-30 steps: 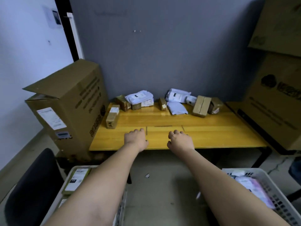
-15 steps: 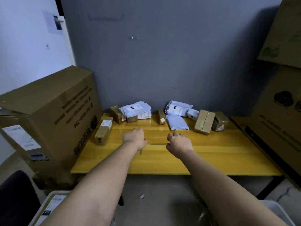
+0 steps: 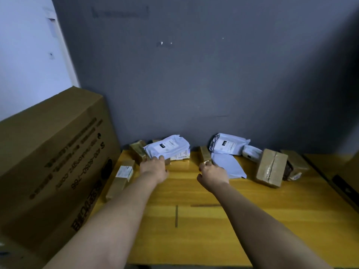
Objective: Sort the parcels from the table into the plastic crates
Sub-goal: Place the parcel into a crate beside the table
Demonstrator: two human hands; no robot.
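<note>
The left hand [image 3: 154, 167] reaches across the yellow table [image 3: 223, 220] with its fingers at the near edge of a white mailing bag [image 3: 168, 148]; they touch or slip under that edge, but whether they have closed on it cannot be told from this angle. The right hand [image 3: 212, 175] is loosely curled and holds nothing, its fingertips just beside a small brown box [image 3: 205, 156] and the near corner of a flat grey bag [image 3: 228, 166]. The two hands are apart, each facing its own cluster of parcels. The white mailing bag lies straight ahead of the left hand, its long side running left to right across the reach, resting on small boxes beneath it, so the left hand is clearly the nearer one for it. Farther right lie another white bag [image 3: 228, 145], a taped brown box [image 3: 271, 169] tilted on its edge, and a darker box [image 3: 295, 166] behind it. A long narrow carton [image 3: 121, 178] lies at the table's left edge beside a large cardboard box [image 3: 52, 162] standing off the table. No plastic crates are in view, so nothing can be said of what they hold; all visible parcels are on the table.
</note>
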